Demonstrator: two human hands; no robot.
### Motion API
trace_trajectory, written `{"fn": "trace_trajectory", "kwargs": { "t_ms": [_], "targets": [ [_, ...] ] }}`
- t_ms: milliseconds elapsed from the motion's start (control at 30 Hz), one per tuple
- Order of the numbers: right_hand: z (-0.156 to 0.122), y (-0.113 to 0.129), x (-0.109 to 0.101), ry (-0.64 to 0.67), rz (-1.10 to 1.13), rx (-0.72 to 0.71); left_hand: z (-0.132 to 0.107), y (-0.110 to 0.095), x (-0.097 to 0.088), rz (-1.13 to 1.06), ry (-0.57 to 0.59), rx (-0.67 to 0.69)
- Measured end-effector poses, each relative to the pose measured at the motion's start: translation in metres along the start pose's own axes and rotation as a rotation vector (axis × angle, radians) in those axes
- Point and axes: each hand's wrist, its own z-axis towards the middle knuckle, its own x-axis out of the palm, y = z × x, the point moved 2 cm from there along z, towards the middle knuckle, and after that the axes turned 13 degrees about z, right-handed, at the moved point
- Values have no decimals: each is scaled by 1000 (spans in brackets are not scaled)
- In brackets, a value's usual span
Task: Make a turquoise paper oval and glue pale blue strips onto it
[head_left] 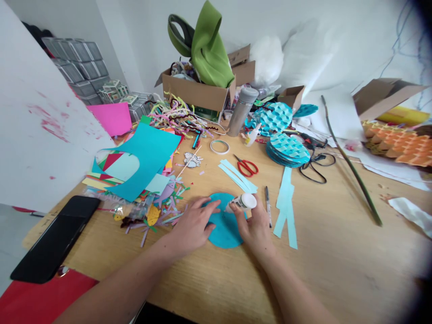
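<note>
A teal paper circle [225, 230] lies flat on the wooden table [324, 256] in front of me. My left hand [193, 222] rests on its left edge with fingers stretched out flat, pressing the paper down. My right hand [254, 223] is closed around a small white glue bottle [241, 202], held sideways with its tip toward the circle's top. Pale blue paper strips [286, 208] lie just right of my right hand, with a black pen [267, 205] between them and the hand.
Red-handled scissors [246, 167], more pale strips [236, 175] and a tape roll [219, 146] lie behind the circle. Colored paper sheets and scraps [141, 166] pile at left, a black phone [56, 238] at the near left edge. Woven teal discs [288, 148], a grey bottle [241, 111] and cardboard boxes [199, 92] stand at the back.
</note>
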Motion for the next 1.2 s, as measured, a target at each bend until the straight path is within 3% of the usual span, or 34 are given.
{"fn": "trace_trajectory", "kwargs": {
  "t_ms": [400,1200],
  "targets": [
    [2,2,-2,-69,9,-31,0,0,-1,-17,7,-4],
    [1,0,-1,-21,14,0,1,-1,-1,-18,2,-6]
  ]
}}
